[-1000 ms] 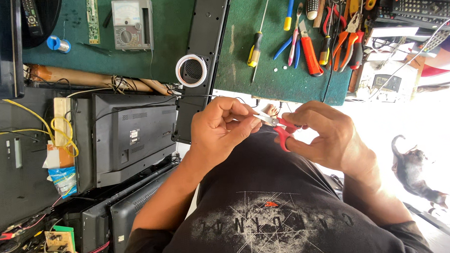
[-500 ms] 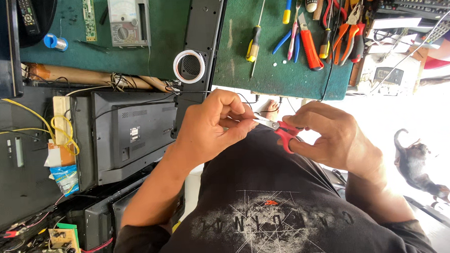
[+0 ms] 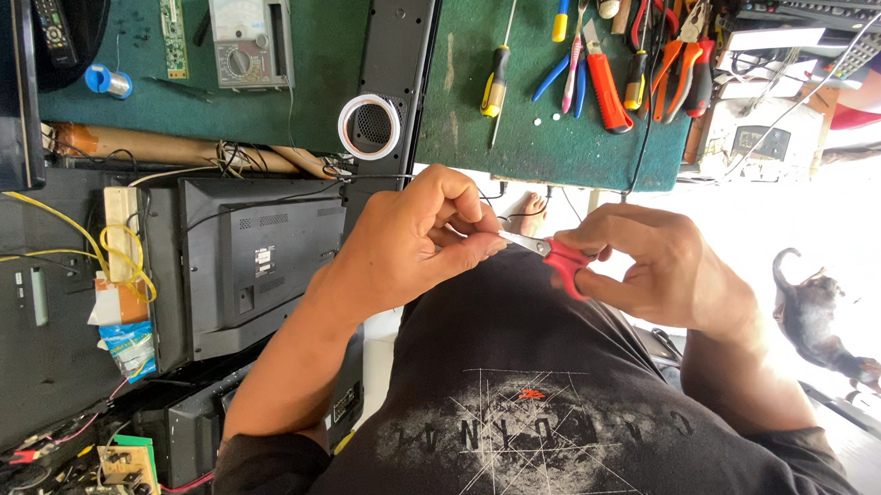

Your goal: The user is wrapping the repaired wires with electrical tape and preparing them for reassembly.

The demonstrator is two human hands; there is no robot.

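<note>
**Scissors held at the chest**

I see my right hand [image 3: 656, 274] gripping red scissors [image 3: 558, 258], blades aimed at my left hand [image 3: 416, 243], whose fingertips pinch closed around something too small to tell. Both hover over my black shirt [image 3: 524, 391], below the green counter [image 3: 544, 137]. Since half a second ago, the hands have barely shifted.

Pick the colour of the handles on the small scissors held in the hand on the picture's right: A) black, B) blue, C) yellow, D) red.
D: the scissors have red handles gripped in the fingers of that hand, with the metal blades pointing toward the other hand.
</note>
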